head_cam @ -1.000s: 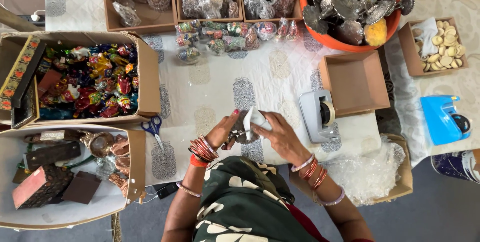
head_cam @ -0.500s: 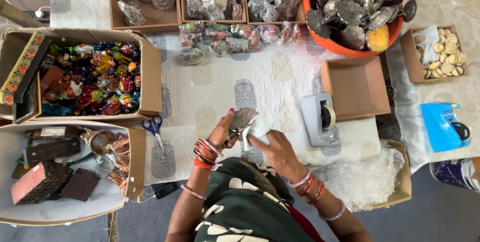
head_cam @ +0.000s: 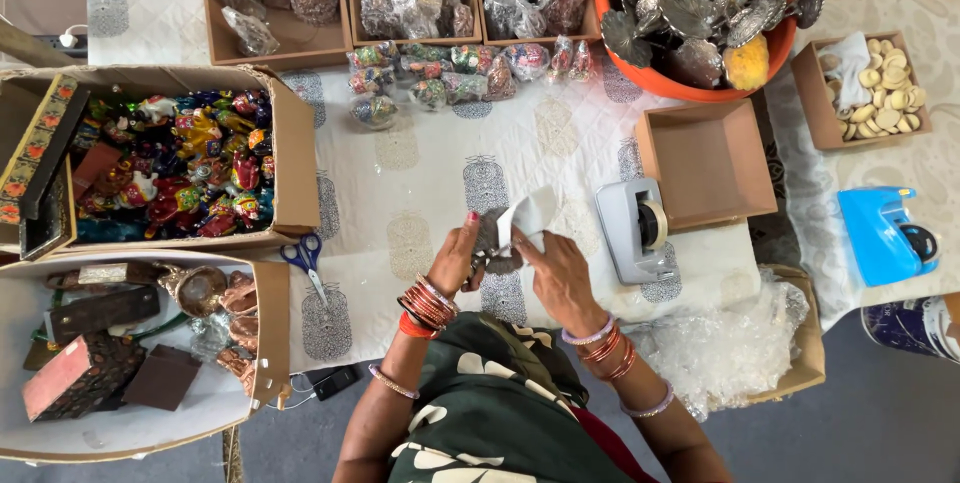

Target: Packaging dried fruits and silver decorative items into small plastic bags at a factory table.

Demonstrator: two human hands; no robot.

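A white patterned cloth covers the worktop (head_cam: 430,193), and both hands meet above its near edge, between the scissors (head_cam: 305,261) on the left and the grey tape dispenser (head_cam: 635,231) on the right. A cardboard box of bright wrapped figures (head_cam: 180,168) sits well to the left; an orange tub of metal leaf-shaped dishes (head_cam: 700,13) stands at the far right.

The left hand (head_cam: 458,258) has its grip closed around a small dark metal piece (head_cam: 492,243), fingers curled under it. The right hand (head_cam: 555,273) pinches a sheet of clear wrap (head_cam: 530,213) that rises just above and to the right of the piece, touching it.

Compared with half a second ago, the hands sit in much the same spot, but the wrap now stands higher and more unfolded beside the piece.
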